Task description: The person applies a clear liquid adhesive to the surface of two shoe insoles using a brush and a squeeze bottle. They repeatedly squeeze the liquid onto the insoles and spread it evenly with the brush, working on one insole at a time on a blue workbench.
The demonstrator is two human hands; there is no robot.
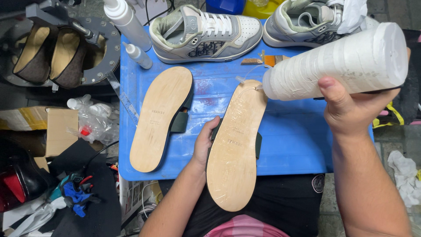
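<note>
1. Right hand [351, 109] is closed around a large white squeeze bottle [337, 61], which is held tipped on its side so that the thin nozzle [245, 80] is brought to the toe end of an upturned sandal [237, 140].
2. Left hand [205, 142] is clamped on the left edge of that sandal, with the thumb laid on the tan sole and the fingers hidden beneath; the sandal is steadied at the front edge of the blue tray [289, 131], its heel hanging over the lap.
3. A shiny, clear film is seen over much of the held sole, and a thin strand runs from the nozzle to it, so coating is judged to be well under way there.
4. Whether the heel end is fully covered cannot be told.
5. A second sandal [160, 116] is laid sole up on the tray, just to the left and apart from the first; its sole looks matt and dry, so it is judged as not yet treated.
</note>
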